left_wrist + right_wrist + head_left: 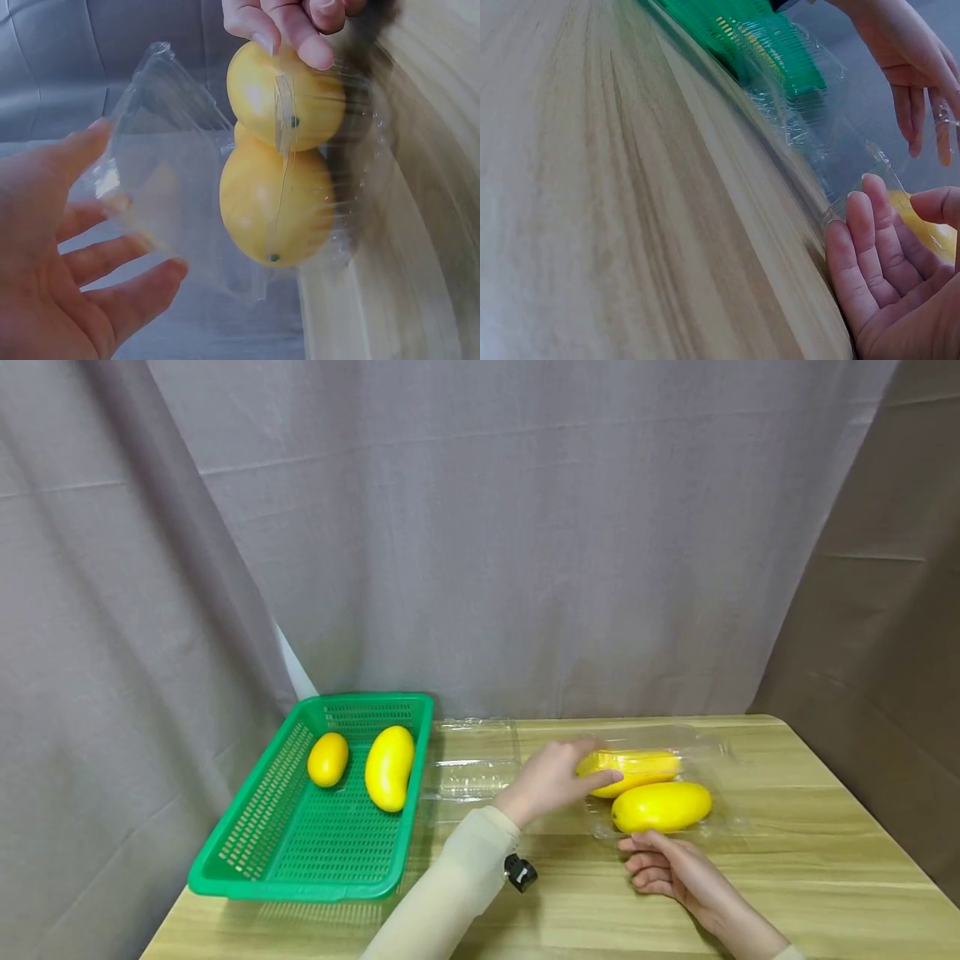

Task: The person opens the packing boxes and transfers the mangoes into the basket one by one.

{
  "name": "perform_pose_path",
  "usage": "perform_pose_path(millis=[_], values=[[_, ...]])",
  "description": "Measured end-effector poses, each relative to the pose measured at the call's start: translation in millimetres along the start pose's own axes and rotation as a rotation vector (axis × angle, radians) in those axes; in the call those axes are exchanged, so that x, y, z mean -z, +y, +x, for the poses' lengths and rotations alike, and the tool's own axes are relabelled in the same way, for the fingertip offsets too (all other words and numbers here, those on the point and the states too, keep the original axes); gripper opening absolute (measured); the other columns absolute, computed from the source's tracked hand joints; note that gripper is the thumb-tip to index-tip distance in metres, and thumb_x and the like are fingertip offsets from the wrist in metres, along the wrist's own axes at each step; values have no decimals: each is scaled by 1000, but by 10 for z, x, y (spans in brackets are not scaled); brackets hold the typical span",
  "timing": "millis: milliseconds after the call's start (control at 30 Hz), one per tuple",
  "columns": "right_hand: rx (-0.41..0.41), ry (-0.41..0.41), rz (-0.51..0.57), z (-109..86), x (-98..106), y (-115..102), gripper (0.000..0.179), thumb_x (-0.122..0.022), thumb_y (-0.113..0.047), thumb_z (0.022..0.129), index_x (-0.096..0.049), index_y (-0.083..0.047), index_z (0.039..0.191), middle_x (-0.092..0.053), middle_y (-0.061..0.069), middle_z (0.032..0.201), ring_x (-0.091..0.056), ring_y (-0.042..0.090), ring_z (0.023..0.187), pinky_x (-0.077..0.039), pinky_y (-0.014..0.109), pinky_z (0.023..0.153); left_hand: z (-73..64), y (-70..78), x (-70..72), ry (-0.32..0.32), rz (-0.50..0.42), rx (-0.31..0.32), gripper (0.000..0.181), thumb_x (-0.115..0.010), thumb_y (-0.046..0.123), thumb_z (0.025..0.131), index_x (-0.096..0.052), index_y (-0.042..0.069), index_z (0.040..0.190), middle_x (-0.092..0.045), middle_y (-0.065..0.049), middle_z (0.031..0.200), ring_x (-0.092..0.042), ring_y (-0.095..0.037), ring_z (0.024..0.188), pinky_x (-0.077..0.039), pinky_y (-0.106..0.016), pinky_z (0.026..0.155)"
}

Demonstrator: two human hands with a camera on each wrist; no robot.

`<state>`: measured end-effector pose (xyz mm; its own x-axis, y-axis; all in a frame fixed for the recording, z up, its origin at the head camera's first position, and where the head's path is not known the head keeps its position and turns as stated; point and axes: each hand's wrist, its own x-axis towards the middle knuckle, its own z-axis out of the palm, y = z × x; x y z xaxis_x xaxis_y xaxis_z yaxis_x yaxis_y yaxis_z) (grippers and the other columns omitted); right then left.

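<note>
Two yellow mangoes lie side by side in a clear plastic clamshell box (720,814) at the right of the table. The rear mango (637,770) shows partly through the tilted lid (176,127); the front mango (663,807) is in plain sight. My left hand (551,777) is at the lid's left side, fingers spread and fairly straight against the thin plastic. Just before the box's front edge is my right hand (675,868), palm turned up. Its fingers (859,232) are loosely bent with nothing in them, and its thumb is close to the rim.
At the left stands a green basket (296,887) holding a small orange-yellow mango (327,760) and a larger yellow mango (390,768). Between basket and left hand lies another clear plastic box (472,777), spread flat. A grey curtain (525,543) hangs behind the wooden table (810,877).
</note>
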<state>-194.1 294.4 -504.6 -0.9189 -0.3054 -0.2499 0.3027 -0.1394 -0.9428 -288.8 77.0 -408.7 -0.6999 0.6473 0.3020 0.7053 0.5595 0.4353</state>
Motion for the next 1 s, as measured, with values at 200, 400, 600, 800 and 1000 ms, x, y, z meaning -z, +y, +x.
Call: perform_pose_path(millis=[200, 400, 600, 800, 1000], values=[[2, 23, 1, 7, -27, 13, 37, -46, -31, 108, -75, -8, 109, -73, -1, 86, -68, 9, 74, -59, 27, 74, 50, -36, -41, 146, -175, 105, 61, -49, 57, 101, -56, 13, 143, -61, -2, 140, -61, -17, 122, -48, -30, 102], [-8, 40, -15, 8, -33, 17, 37, -47, -32, 107, -74, -7, 111, -72, -1, 86, -68, 9, 73, -59, 28, 73, 120, -68, -90, 259, -358, 194, 65, -47, 60, 101, -52, 12, 144, -58, -6, 142, -62, -25, 119, -51, -33, 98], [-2, 47, -44, 14, -30, 0, 38, -48, -34, 107, -74, -6, 112, -72, -1, 86, -67, 10, 71, -59, 28, 72, 193, -98, -130, 306, -486, 271, 67, -47, 61, 100, -52, 10, 144, -59, -6, 140, -59, -21, 123, -49, -34, 101], [-11, 67, -43, 20, -42, 8, 38, -50, -35, 106, -74, -6, 111, -71, -1, 85, -67, 10, 70, -59, 28, 71, 317, -131, -155, 378, -559, 323, 62, -39, 59, 104, -59, 11, 137, -66, -5, 130, -63, -19, 116, -51, -34, 99], [-12, 75, -49, 15, -48, 20, 38, -50, -35, 106, -74, -6, 110, -71, -1, 84, -67, 10, 70, -59, 28, 71, 387, -152, -191, 399, -505, 328, 59, -31, 49, 109, -57, 6, 140, -65, -12, 132, -61, -27, 122, -48, -38, 104]])
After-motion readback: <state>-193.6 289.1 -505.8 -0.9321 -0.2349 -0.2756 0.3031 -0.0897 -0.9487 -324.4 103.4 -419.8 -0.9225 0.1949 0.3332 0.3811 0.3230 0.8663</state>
